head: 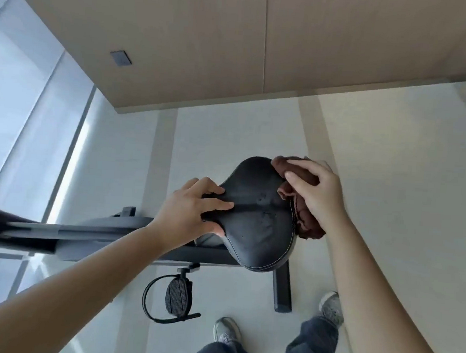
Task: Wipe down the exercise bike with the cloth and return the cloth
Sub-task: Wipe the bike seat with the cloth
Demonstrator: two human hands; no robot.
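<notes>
Two bare arms are being stretched out from the bottom of the view toward a black bike seat [262, 214]. Below them, two grey shoes [226, 331] and blue trouser legs are being shown on the pale floor [393, 160].

The narrow front end of the seat is being gripped by the left hand [193, 209]. Its fingers [219, 204] are being laid over the top of the seat, and its thumb is being tucked under the edge, so the hand is clamped on the seat.

A brown cloth [306, 220] is being pressed against the wide back edge of the seat by the right hand [316, 193]. The cloth is being bunched up under the palm, with folds sticking out past the fingers at the top and hanging down below the hand. The fingers of this hand are being curled over the cloth, so it is being held tight between hand and seat.

Under the seat, the dark frame of the exercise bike [111, 239] is being shown, with a black pedal [176, 296] and its strap hanging near the floor. A wooden wall panel [235, 52] is being seen beyond the bike.
</notes>
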